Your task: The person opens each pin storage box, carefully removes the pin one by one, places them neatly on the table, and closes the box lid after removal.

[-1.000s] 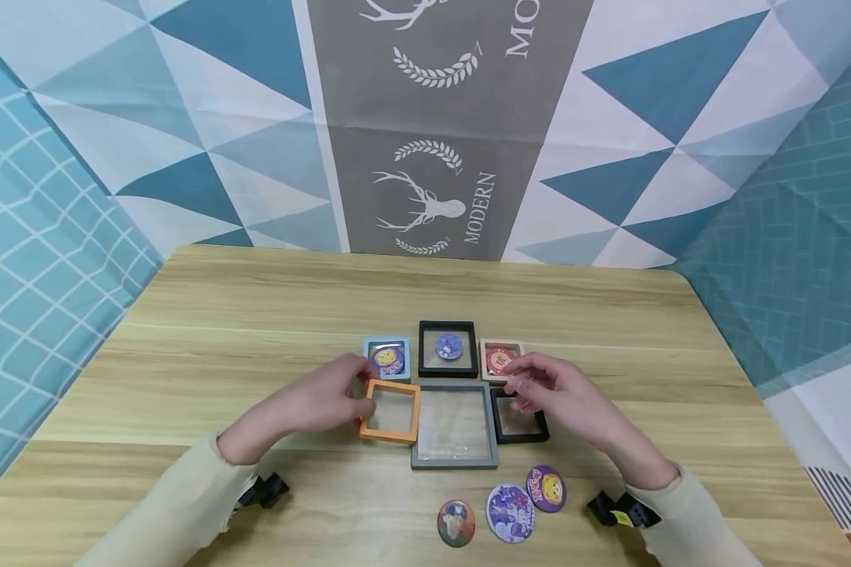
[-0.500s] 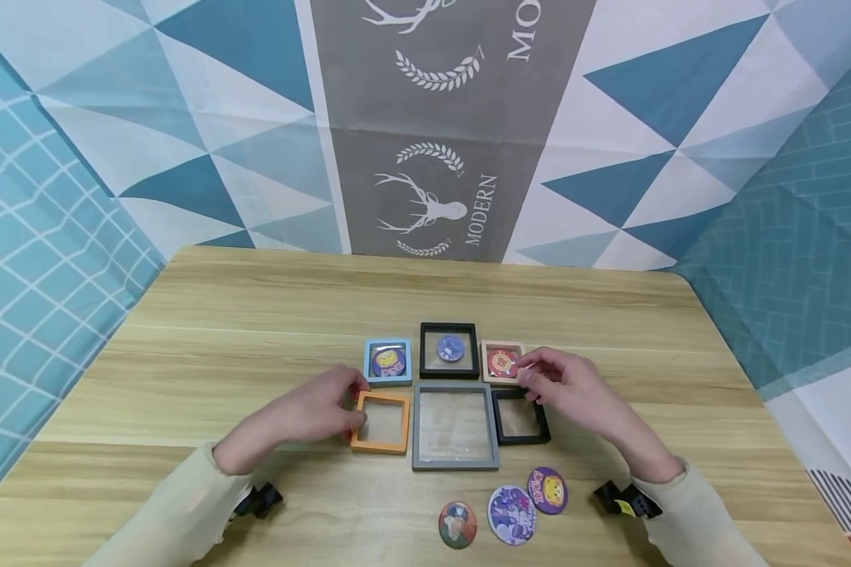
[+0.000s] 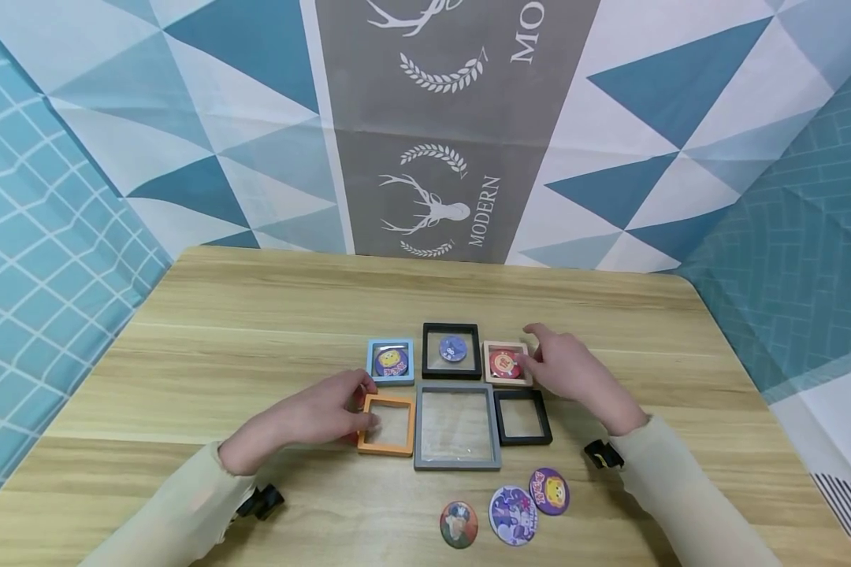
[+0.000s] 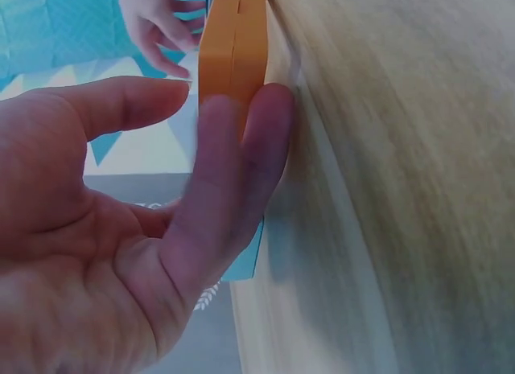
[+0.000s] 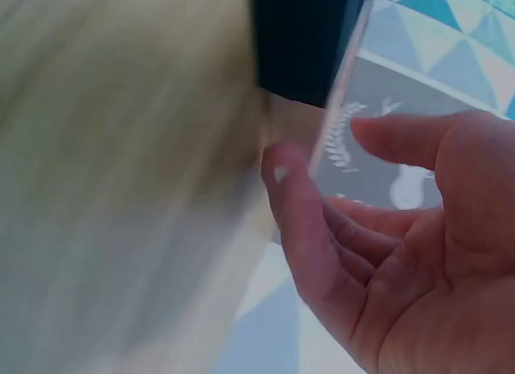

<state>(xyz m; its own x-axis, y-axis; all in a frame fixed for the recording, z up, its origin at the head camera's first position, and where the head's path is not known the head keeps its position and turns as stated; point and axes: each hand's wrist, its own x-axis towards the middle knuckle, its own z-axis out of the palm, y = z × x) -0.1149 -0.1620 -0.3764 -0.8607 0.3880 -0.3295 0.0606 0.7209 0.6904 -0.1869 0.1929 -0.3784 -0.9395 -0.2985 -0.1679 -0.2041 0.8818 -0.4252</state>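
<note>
My left hand [image 3: 326, 408] is at the left side of the orange frame [image 3: 386, 450], thumb over its edge and fingers along its outer side. In the left wrist view these fingers lie against the orange frame [image 4: 233, 44]. My right hand [image 3: 570, 368] is beside the pink frame [image 3: 507, 383], thumb near its right edge and index finger raised; nothing is gripped. The pink frame holds a red badge [image 3: 503, 363]. Between the orange frame and a small black frame [image 3: 525, 441] lies the large grey frame [image 3: 457, 465].
Behind the grey frame are a blue frame [image 3: 370, 362] with a purple-yellow badge and a black frame [image 3: 451, 375] with a blue badge. Nearer me lie a dark portrait badge [image 3: 458, 524], a purple badge [image 3: 513, 515] and a purple-yellow one [image 3: 549, 491]. Patterned cloth [image 3: 255, 142] stands behind the table.
My left hand has brought the orange frame down and away from the blue frame, clear of the grey frame's edge. My right hand has shifted right and its index finger has lifted.
</note>
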